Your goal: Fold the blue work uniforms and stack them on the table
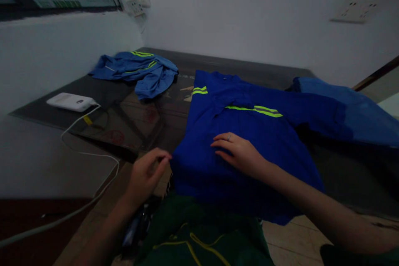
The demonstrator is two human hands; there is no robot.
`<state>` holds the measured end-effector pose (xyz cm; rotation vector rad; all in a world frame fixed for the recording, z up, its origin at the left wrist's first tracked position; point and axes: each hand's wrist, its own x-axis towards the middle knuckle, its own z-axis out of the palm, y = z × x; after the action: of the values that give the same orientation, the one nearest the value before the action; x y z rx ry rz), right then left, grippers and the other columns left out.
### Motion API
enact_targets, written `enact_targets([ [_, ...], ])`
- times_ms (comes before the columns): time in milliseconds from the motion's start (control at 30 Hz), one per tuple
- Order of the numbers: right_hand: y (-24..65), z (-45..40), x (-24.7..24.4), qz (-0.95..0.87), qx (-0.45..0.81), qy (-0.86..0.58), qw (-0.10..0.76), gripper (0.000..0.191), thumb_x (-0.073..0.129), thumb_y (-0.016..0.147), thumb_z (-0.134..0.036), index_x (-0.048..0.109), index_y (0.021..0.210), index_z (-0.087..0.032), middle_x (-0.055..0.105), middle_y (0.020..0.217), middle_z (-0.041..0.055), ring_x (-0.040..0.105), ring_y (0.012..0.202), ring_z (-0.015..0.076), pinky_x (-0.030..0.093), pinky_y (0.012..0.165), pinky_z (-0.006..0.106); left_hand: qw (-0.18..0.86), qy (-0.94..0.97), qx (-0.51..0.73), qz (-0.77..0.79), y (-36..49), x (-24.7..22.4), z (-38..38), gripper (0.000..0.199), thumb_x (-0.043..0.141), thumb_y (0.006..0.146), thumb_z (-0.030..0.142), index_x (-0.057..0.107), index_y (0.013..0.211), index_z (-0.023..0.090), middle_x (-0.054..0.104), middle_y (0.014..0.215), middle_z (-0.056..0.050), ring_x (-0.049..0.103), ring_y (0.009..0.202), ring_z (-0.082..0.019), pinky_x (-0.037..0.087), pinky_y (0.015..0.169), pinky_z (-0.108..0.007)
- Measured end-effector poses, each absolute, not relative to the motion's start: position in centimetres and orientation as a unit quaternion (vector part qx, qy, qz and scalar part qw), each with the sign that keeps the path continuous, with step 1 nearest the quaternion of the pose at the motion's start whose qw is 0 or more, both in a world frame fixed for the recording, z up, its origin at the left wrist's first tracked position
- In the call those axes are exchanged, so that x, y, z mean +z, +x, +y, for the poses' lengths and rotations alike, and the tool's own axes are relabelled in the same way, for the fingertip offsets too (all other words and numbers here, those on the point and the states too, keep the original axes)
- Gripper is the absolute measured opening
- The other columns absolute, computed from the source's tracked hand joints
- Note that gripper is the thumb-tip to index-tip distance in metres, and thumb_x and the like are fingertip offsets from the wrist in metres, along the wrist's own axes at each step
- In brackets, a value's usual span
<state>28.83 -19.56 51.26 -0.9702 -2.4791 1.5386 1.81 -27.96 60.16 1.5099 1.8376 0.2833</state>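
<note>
A royal blue work jacket [249, 170] lies spread on the dark table, its collar away from me. Yellow-green reflective stripes cross the chest and the left shoulder. One sleeve stretches to the right; the other is mostly out of sight. At the jacket's left edge, the thumb and fingers of my left hand [145, 178] pinch together on the cloth. My right hand [240, 153], with a ring on one finger, rests over the middle of the front, fingers stretched and slightly apart. The near hem hangs over the table edge towards my lap.
A crumpled lighter blue garment [140, 70] with similar stripes lies at the back left. Another blue garment [370, 112] lies at the right, under the sleeve. A white power bank [72, 102] with a cable [90, 153] sits on the dark table [271, 65]. Wall sockets [353, 9] are behind.
</note>
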Motion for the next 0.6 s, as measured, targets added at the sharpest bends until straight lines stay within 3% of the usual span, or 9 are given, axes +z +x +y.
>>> enact_targets([
  [100, 28.7, -21.7, 52.2, -0.807, 0.458, -0.366, -0.062, 0.048, 0.057, 0.090, -0.037, 0.052, 0.136, -0.021, 0.047, 0.143, 0.0165, 0.046, 0.129, 0.0327, 0.044, 0.102, 0.053, 0.379, 0.626, 0.087, 0.677, 4.2, 55.0, -21.0, 0.028, 0.040, 0.094, 0.027, 0.063, 0.107, 0.018, 0.067, 0.112, -0.008, 0.061, 0.107, -0.018, 0.046, 0.096, -0.032],
  [200, 29.3, -23.0, 51.0, -0.794, 0.429, -0.412, -0.126, 0.064, 0.053, 0.089, -0.051, 0.036, 0.147, -0.029, 0.032, 0.152, 0.0178, 0.030, 0.139, 0.0406, 0.034, 0.102, 0.067, 0.402, 0.646, -0.064, 0.646, 6.7, 47.8, -16.5, 0.046, 0.041, 0.093, 0.027, 0.048, 0.134, 0.009, 0.043, 0.146, -0.017, 0.035, 0.138, -0.025, 0.029, 0.113, -0.038],
  [267, 29.9, -23.3, 49.8, -0.792, 0.425, -0.419, -0.133, 0.066, 0.050, 0.089, -0.056, 0.031, 0.149, -0.034, 0.027, 0.155, 0.0163, 0.023, 0.141, 0.0425, 0.028, 0.102, 0.070, 0.426, 0.638, -0.169, 0.619, 8.1, 43.9, -15.4, 0.055, 0.040, 0.095, 0.033, 0.037, 0.144, 0.007, 0.031, 0.153, -0.019, 0.021, 0.144, -0.030, 0.023, 0.116, -0.042],
  [367, 30.4, -23.2, 48.1, -0.797, 0.425, -0.416, -0.105, 0.065, 0.048, 0.089, -0.058, 0.031, 0.148, -0.035, 0.023, 0.156, 0.0152, 0.016, 0.142, 0.0438, 0.021, 0.104, 0.072, 0.426, 0.642, -0.229, 0.595, 8.9, 40.6, -15.0, 0.060, 0.036, 0.097, 0.043, 0.026, 0.150, 0.016, 0.018, 0.158, -0.016, 0.009, 0.145, -0.036, 0.017, 0.116, -0.049],
  [600, 29.7, -19.6, 43.2, -0.784, 0.458, -0.412, -0.083, 0.061, 0.046, 0.090, -0.058, 0.033, 0.147, -0.038, 0.022, 0.158, 0.0090, 0.016, 0.143, 0.0417, 0.014, 0.107, 0.072, 0.403, 0.641, -0.246, 0.605, 7.4, 36.1, -12.1, 0.063, 0.034, 0.096, 0.050, 0.021, 0.152, 0.023, 0.012, 0.160, -0.011, 0.006, 0.146, -0.036, 0.013, 0.116, -0.051],
])
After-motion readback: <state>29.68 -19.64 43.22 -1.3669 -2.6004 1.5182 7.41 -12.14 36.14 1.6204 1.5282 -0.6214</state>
